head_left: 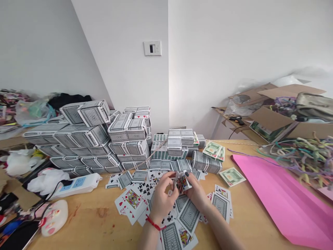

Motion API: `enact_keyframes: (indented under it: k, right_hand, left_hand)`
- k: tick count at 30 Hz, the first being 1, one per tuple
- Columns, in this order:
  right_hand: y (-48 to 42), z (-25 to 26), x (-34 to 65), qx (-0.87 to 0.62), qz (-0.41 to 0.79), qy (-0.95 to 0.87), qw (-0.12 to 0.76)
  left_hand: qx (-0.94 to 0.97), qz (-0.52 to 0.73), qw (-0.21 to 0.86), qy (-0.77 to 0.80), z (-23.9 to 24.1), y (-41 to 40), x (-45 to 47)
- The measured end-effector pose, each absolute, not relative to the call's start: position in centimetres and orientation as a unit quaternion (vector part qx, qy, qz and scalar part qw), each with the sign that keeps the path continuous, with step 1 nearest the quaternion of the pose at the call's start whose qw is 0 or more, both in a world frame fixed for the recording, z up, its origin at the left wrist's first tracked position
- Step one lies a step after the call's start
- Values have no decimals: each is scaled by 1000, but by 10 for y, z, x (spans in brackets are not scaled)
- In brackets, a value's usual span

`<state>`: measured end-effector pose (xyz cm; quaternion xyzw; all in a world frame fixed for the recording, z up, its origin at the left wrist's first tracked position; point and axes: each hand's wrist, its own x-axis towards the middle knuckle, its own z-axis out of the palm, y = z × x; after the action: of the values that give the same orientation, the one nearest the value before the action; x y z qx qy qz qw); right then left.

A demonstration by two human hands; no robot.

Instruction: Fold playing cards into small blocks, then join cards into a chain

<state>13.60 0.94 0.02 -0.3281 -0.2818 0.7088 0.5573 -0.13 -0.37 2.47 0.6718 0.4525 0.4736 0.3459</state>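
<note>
The wooden table [96,229] spread all around my hands. Banked card blocks [88,140] walled off 10 to 11 o'clock, and a lower stack [179,142] blocked 12. A pink sheet [275,198] filled 3 o'clock, an open cardboard box [270,119] sat beyond it at 2, and a white power strip [84,185] lay at 9. Green packs [214,151] rested between 1 and 3 o'clock, and a thin cord [159,148] slanted before the stacks.

For moving, I had the broadest stretch of wood at 8 o'clock and a narrower strip at 4, between the loose cards [132,199] and the sheet's edge. Those cards overlapped beneath and around my hands, some face up, some face down.

At the centre, my right hand [196,194] gripped a small bunch of cards [185,183], a picture card showing. My left hand [164,198] pinched narrowly at the bunch's left side. My fingers hid how many I held, and the pale edge between my left fingertips was hard to make out. At 6 o'clock the table's near side was cut off.
</note>
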Motion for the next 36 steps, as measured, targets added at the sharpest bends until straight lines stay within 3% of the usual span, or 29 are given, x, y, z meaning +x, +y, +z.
enact_keyframes:
  k: [4,14,21,28,36]
  right_hand:
    - [8,2,136,-376,676,-310,553]
    - [10,1,142,-448,557,-402,573]
    - [11,-2,142,-461,563,-435,531]
    - [12,-5,143,-453,557,-437,542]
    - [11,-3,141,-437,559,-459,535]
  left_hand:
    - [710,415,357,442,26,-6,3]
    - [700,422,337,467,18,-4,4]
    - [694,426,335,475,12,-7,9]
    - [723,397,271,496,12,-6,8]
    - [728,392,267,495,8,-4,6]
